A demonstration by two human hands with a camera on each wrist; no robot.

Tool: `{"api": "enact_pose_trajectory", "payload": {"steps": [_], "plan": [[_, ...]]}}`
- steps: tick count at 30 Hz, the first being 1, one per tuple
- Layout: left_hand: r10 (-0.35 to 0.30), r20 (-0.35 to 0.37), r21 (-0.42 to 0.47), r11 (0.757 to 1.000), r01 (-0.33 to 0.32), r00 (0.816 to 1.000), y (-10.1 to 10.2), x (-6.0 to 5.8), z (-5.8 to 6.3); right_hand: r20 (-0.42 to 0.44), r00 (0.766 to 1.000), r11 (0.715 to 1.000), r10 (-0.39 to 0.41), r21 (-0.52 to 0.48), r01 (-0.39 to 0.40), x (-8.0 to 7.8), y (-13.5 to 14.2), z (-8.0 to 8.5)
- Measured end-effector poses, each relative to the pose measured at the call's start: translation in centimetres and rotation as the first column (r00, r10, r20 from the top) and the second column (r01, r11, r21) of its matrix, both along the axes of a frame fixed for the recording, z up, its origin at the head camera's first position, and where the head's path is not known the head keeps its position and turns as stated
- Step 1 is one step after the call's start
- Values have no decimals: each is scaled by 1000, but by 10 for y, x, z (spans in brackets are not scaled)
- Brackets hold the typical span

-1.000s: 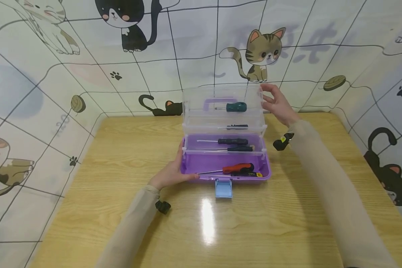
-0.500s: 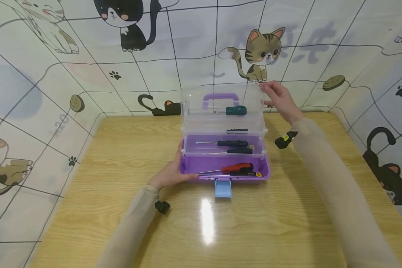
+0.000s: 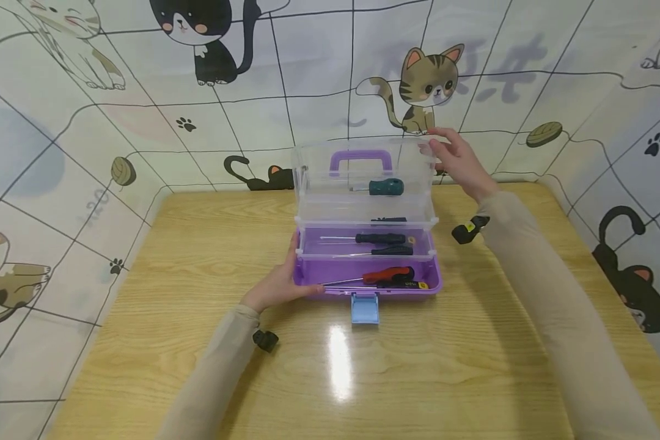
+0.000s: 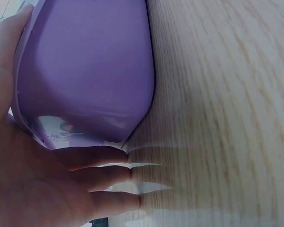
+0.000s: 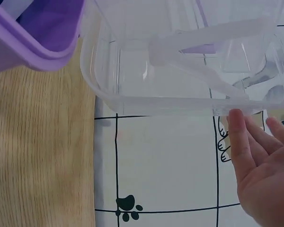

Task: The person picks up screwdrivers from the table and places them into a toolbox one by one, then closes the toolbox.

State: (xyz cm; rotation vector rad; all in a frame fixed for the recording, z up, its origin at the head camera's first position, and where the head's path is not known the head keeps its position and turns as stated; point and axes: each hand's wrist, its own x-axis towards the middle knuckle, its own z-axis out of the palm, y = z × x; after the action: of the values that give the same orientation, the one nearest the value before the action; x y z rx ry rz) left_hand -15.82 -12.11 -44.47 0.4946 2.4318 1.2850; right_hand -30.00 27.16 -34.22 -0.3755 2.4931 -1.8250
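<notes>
A purple toolbox [image 3: 330,269] stands open on the table, its clear lid [image 3: 313,168] raised at the back. My left hand [image 3: 275,287] rests on its left end, thumb along the front rim and fingers straight along the end wall [image 4: 85,71]. At the lid's upper right corner, my right hand [image 3: 459,164] touches the edge with fairly straight fingertips [image 5: 236,116]. Clear trays hold a teal-handled screwdriver [image 3: 386,187] and black-handled screwdrivers [image 3: 382,238]. A red-handled screwdriver [image 3: 387,274] lies in the base beside a black-and-yellow-handled tool [image 3: 409,285].
A blue latch [image 3: 365,309] hangs down at the box's front. Behind the lid shows a purple carrying handle [image 3: 360,156]. The wooden table [image 3: 209,244] meets a wall covering [image 3: 319,67] printed with cats close behind the box.
The clear trays have shifted lower and toward the front, and the lid's handle shows higher and clearer. My right hand has moved slightly up with the lid edge; the left stays put.
</notes>
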Motion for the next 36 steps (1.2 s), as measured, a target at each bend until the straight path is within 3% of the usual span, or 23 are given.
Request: {"api": "enact_pose_trajectory", "payload": {"steps": [8, 14, 23, 31, 36], "plan": [[-3, -3, -11, 1000, 3, 1000, 3, 2, -1, 57, 995, 997, 79, -8, -79, 12, 10, 3], [-8, -2, -34, 999, 8, 1000, 1, 4, 0, 50, 983, 979, 176, -115, -170, 24, 12, 5], [-2, -3, -48, 999, 2, 1000, 0, 5, 2, -19, 983, 967, 182, -181, -182, 32, 6, 4], [17, -64, 38, 999, -15, 998, 0, 6, -7, -17, 991, 989, 136, -57, -137, 42, 8, 7], [7, -72, 116, 993, 1, 997, -3, 6, -4, -18, 992, 992, 125, 36, -125, 49, 12, 8]]}}
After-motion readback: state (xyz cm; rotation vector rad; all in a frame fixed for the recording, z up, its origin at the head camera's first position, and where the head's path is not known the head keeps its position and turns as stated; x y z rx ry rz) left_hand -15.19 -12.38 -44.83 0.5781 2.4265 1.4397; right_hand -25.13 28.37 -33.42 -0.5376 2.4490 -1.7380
